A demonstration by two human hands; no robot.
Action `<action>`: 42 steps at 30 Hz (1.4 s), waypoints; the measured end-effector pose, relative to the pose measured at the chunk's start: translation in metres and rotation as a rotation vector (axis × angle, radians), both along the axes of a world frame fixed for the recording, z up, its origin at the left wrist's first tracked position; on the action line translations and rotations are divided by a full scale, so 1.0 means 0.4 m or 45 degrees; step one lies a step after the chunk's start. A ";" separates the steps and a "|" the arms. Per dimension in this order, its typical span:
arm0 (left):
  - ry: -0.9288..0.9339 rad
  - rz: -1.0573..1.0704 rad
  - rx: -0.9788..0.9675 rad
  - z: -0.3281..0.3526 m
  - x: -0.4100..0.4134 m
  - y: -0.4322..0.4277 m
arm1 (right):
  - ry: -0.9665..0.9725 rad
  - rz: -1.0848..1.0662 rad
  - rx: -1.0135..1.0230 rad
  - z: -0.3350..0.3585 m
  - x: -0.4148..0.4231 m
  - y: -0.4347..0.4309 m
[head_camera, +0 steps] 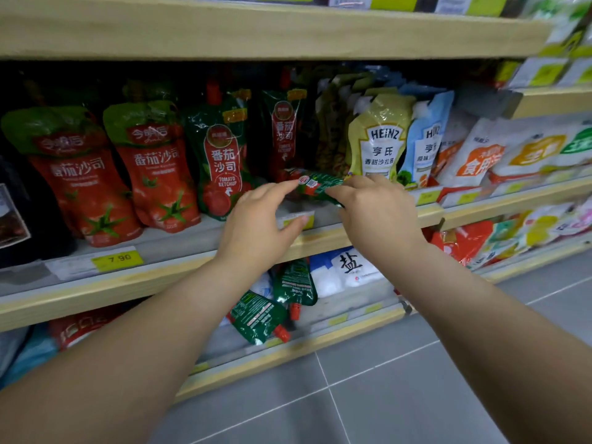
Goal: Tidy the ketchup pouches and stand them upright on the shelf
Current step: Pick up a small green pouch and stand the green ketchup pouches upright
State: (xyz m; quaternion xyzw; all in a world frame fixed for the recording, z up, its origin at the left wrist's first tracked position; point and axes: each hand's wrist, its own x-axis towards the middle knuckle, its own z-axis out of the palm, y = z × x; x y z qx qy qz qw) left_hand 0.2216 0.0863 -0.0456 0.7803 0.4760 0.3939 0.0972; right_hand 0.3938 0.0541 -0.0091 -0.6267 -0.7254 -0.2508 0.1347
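A green ketchup pouch (317,184) lies flat above the middle shelf (179,270), held from both sides. My left hand (259,219) pinches its left end with fingertips; my right hand (374,209) grips its right end. Behind it stand two green ketchup pouches (221,155), (283,133) upright. Left of them two red tomato pouches (160,168), (77,177) stand upright. On the shelf below, two more green pouches (259,315), (296,285) lie tipped over with red caps pointing down.
Heinz pouches (381,139) stand just right of my hands, then white and orange bags (480,155). Salt bags (349,267) sit on the lower shelf. A yellow price tag (117,259) marks the shelf edge. Grey tiled floor (400,379) lies below.
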 end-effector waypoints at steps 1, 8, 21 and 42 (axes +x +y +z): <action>-0.019 -0.015 -0.002 0.001 0.009 0.005 | -0.012 0.021 0.031 0.009 -0.003 -0.001; -0.143 0.017 0.020 0.008 0.056 0.026 | -0.048 0.299 0.352 0.058 -0.031 -0.006; -0.347 0.070 -0.175 0.041 0.020 0.083 | 0.869 0.365 0.072 -0.085 -0.055 0.036; 0.173 0.268 0.088 -0.054 -0.112 0.018 | 0.947 0.283 0.058 -0.102 -0.108 0.219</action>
